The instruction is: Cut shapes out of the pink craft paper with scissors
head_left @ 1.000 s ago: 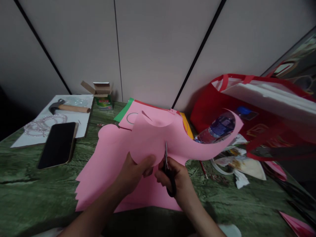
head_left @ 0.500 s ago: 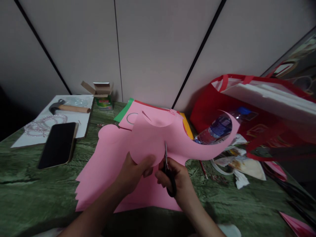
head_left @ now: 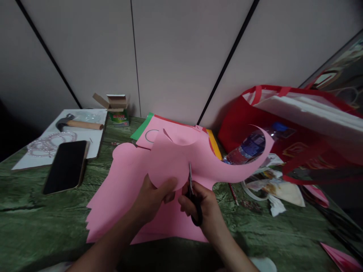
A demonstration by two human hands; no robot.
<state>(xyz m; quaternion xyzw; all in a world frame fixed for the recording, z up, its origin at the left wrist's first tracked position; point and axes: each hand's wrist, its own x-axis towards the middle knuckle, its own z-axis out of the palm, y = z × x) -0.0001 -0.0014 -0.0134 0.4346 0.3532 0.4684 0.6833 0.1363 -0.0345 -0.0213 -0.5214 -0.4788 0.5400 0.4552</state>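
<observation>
A pink paper sheet (head_left: 167, 160) is pinched by its rounded lower edge in my left hand (head_left: 153, 196), thumb on top. My right hand (head_left: 204, 206) grips black-handled scissors (head_left: 195, 206) by the loops. Their blades point away from me and meet the paper at the right side of the rounded part. From there a long curved strip (head_left: 241, 173) of the same paper sweeps right and curls upward. Under both hands lie several stacked pink sheets (head_left: 124, 192) with stepped edges on the left. How far the blades are apart is hard to see.
On the left are a phone (head_left: 65, 166), a hammer (head_left: 82, 124) and clear beads (head_left: 51, 143) on a white board. A small green box (head_left: 119, 117) stands behind. To the right are a water bottle (head_left: 245, 149), a red bag (head_left: 235, 117) and crumpled scraps (head_left: 276, 206).
The curled end of the paper strip has shifted very slightly left. Both hands and the scissors stay in nearly the same place.
</observation>
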